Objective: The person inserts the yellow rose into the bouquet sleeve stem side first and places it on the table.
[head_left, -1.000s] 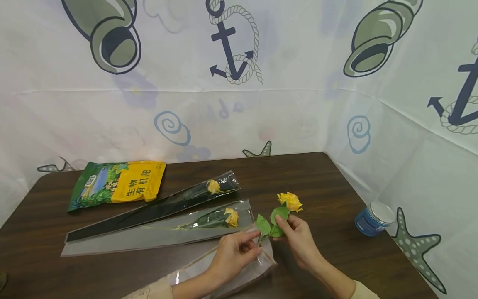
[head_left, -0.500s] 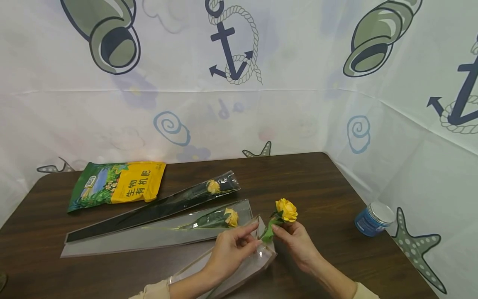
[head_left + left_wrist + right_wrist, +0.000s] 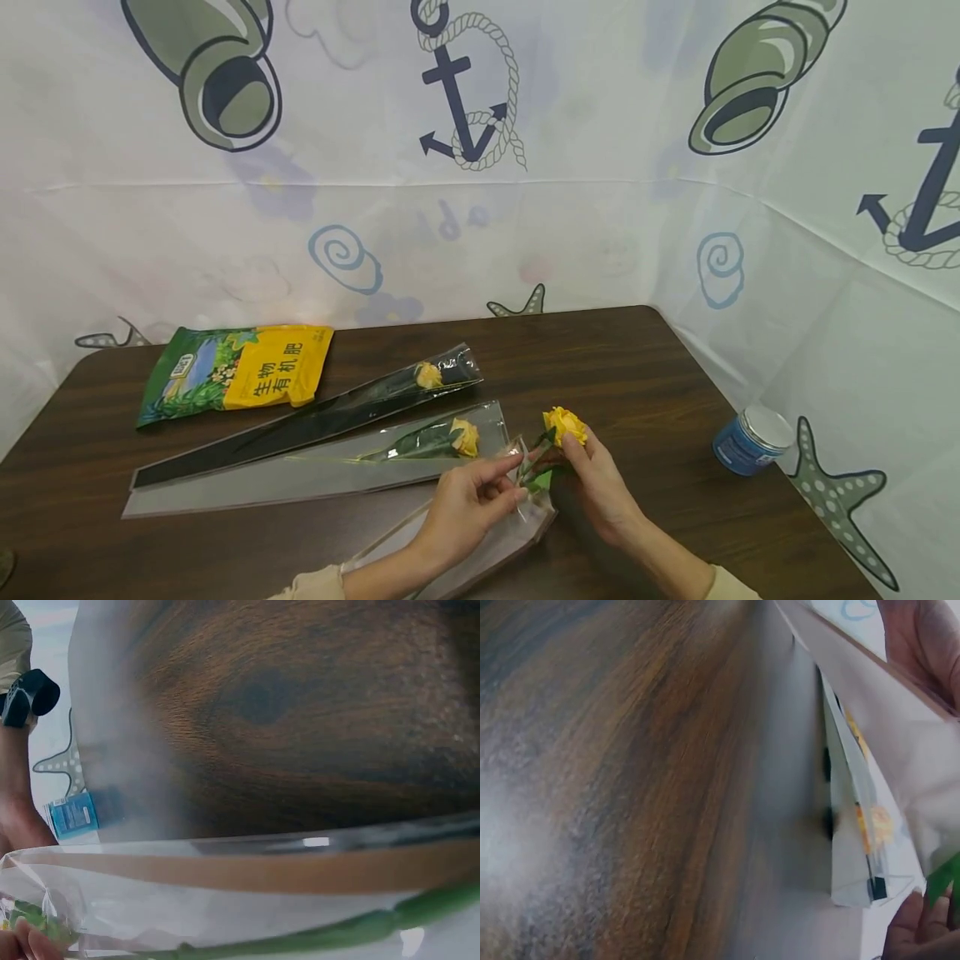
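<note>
A yellow rose [image 3: 564, 427] leans over the mouth of a clear flower sleeve [image 3: 420, 542] near the table's front. My right hand [image 3: 603, 492] holds the rose just below its bloom, fingers partly hidden behind it. At the sleeve's open end my left hand [image 3: 468, 508] pinches the film edge between thumb and fingers. In the left wrist view the green stem [image 3: 300, 941] runs lengthwise inside the sleeve. Green leaves [image 3: 538, 482] sit at the mouth, partly behind the film. The right wrist view shows a green leaf [image 3: 945, 877] by the right fingers.
Two wrapped yellow roses lie behind the hands, one in a black-backed sleeve [image 3: 322, 425], one in a pale sleeve [image 3: 247, 487]. A yellow-green fertilizer bag [image 3: 236, 371] lies at back left. A blue can [image 3: 750, 439] stands by the right edge of the wooden table [image 3: 637, 358].
The rose has come down and left toward the sleeve, and its leaves have passed from above the mouth into it. The right hand shifted slightly up the flower; the left stayed nearly still.
</note>
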`<move>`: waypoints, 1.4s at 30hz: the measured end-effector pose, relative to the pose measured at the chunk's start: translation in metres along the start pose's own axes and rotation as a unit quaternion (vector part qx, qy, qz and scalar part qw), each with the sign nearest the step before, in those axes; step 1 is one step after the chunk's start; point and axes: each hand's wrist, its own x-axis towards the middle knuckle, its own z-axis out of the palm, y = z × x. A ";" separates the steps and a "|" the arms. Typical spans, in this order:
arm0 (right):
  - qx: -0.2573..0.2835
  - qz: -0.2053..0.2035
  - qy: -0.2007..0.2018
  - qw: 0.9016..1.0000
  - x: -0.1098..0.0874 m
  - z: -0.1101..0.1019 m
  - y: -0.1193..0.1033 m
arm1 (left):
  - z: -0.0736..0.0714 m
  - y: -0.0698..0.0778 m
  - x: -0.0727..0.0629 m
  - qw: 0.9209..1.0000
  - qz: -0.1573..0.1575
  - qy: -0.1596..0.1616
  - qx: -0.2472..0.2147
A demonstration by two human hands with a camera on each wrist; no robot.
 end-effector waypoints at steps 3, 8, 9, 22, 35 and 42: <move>0.003 0.008 0.040 0.999 0.000 0.003 -0.003 | 0.001 0.000 -0.001 1.000 0.001 0.001 -0.005; 0.024 0.014 0.082 0.996 -0.001 0.005 -0.004 | 0.000 0.000 -0.001 1.000 0.003 0.004 -0.001; 0.028 0.011 0.085 0.996 -0.001 0.005 -0.004 | 0.000 0.000 -0.001 1.000 0.002 0.005 0.001; 0.015 -0.036 -0.008 0.999 -0.006 -0.005 0.001 | -0.004 0.007 0.004 0.999 -0.026 -0.002 -0.037; -0.023 0.014 0.007 1.000 -0.008 -0.004 0.002 | -0.003 0.004 0.005 0.999 -0.029 0.007 -0.023; -0.035 0.029 0.023 0.999 -0.011 0.001 0.002 | -0.002 0.005 0.007 1.000 -0.019 0.013 -0.010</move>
